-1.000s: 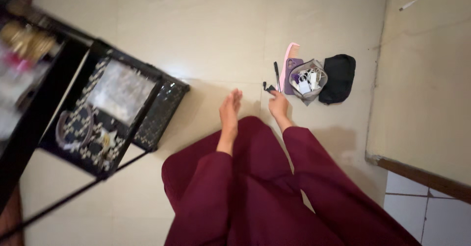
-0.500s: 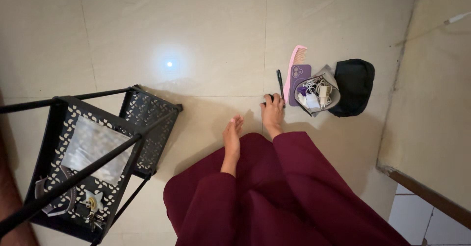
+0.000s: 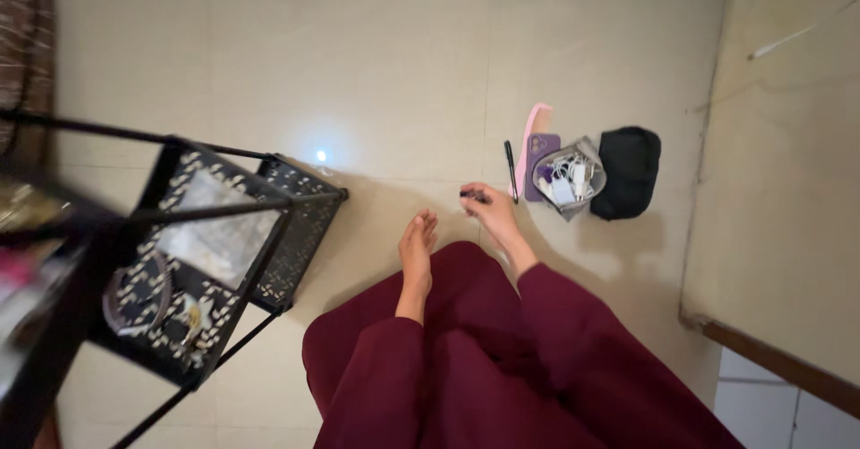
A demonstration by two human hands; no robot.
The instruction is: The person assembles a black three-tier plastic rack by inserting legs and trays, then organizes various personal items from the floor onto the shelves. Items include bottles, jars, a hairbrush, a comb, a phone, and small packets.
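Neither of my hands shows in the head view. I look straight down at my wide maroon trouser legs [image 3: 502,368] and my two bare feet on a beige tiled floor [image 3: 376,73]. My left foot [image 3: 417,256] points up the frame. The toes of my right foot [image 3: 497,221] touch a small dark object [image 3: 473,196]. Just beyond that foot lie a black pen [image 3: 511,170], a purple phone [image 3: 540,158] on a pink comb [image 3: 540,116], a clear pouch of white cables [image 3: 569,179] and a black pouch [image 3: 627,171].
A black perforated metal rack [image 3: 296,225] stands at the left, with small trinkets and a clear packet on its lower shelf. A raised beige surface [image 3: 788,189] with a wooden edge [image 3: 779,359] runs along the right.
The view has swung, bringing more of the rack's upper frame in at the left. My feet and the things on the floor have barely moved.
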